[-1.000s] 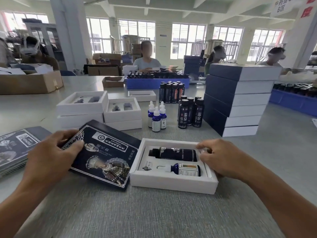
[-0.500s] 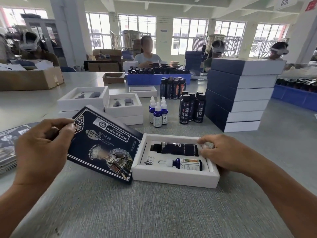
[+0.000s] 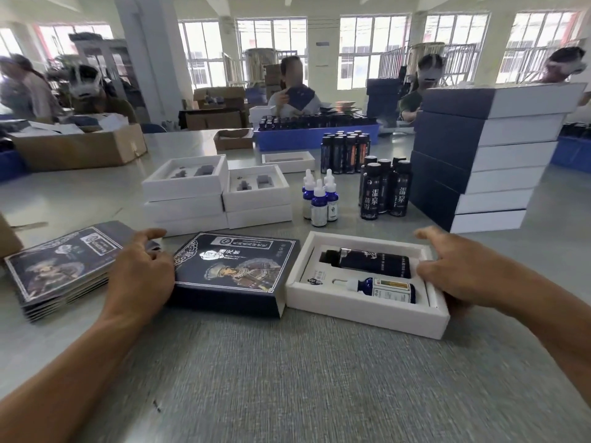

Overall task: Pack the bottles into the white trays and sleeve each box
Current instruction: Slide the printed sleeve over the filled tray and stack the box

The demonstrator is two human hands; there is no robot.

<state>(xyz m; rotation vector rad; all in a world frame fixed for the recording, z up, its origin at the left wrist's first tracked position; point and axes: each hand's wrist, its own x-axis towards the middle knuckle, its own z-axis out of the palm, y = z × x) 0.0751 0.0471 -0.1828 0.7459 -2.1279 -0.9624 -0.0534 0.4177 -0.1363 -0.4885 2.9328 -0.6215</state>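
A white tray [image 3: 348, 314] lies in front of me with a dark bottle [image 3: 367, 263] and a blue dropper bottle [image 3: 388, 290] lying in its slots. My right hand [image 3: 454, 276] grips the tray's right end, thumb over the far rim. Left of the tray lies the dark blue printed sleeve [image 3: 236, 273], squared up, with its open end against the tray's left end. My left hand [image 3: 140, 276] holds the sleeve's left end, fingers curled at its edge.
A stack of flat sleeves [image 3: 60, 266] lies at the far left. Behind stand empty white trays [image 3: 185, 180], dropper bottles [image 3: 319, 199], dark bottles [image 3: 383, 193] and a tall stack of sleeved boxes [image 3: 479, 155]. People work across the table.
The sleeve, held tilted up by my left hand before, now lies flat and squared open against the tray's left end. My right hand stays at the tray's right end.
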